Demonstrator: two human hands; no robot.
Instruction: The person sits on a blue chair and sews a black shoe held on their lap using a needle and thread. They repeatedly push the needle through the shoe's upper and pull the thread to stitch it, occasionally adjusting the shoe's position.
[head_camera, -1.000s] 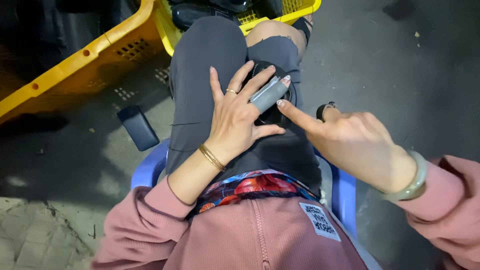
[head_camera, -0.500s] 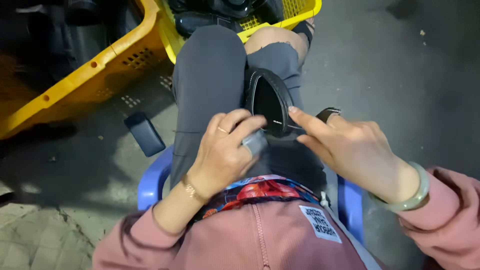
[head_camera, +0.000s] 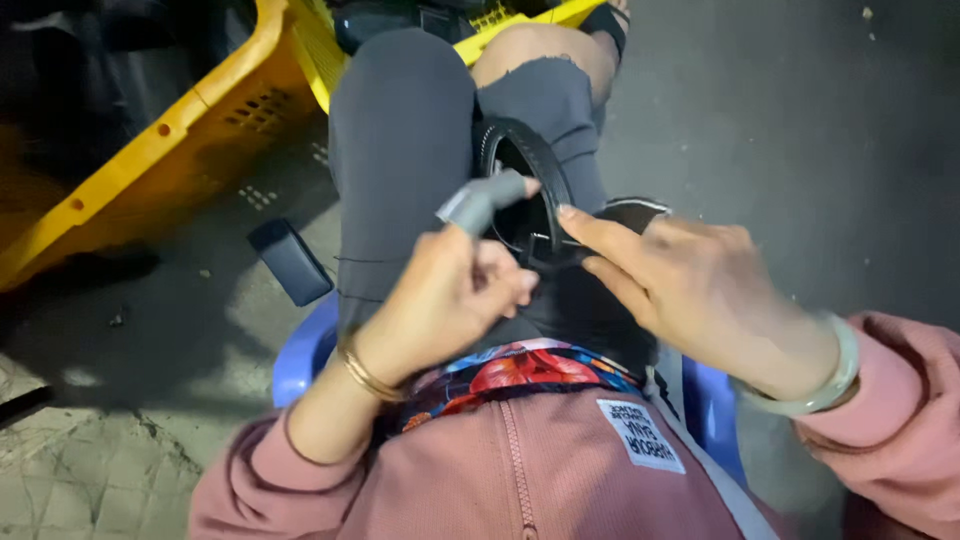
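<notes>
Since half a second ago, left hand (head_camera: 450, 290) has lifted and turned, so the small grey bar (head_camera: 482, 200) now sticks up past the knuckles toward 12 o'clock; right forefinger has slid further onto the black ring.

Near: pink zip-up top with white label (head_camera: 640, 435), patterned hem beneath it. Person sits on a blue plastic stool (head_camera: 300, 350), edges showing at 9 and 3 o'clock.

Mid: left hand's grip is closed, fingers curled into the palm, pinching the grey bar at its lower end; gold bangle at wrist. Right hand (head_camera: 700, 290) is spread loose, holding nothing fully; forefinger and middle fingertip press on the black ring-shaped part (head_camera: 520, 200), pale bangle at wrist. Ring lies on the lap between the thighs, at 12 o'clock from the hands, resting on grey trousers.

Judgement: ring looks rigid moulded plastic or rubber, light, with a thick rim; best held across the rim, thumb inside, fingers outside. Grey bar looks small, hard, smooth, likely to slip; pinch near mid-length.

Far: small dark block (head_camera: 290, 260) on the concrete floor at 10 o'clock; yellow crate (head_camera: 150, 150) beyond.
</notes>
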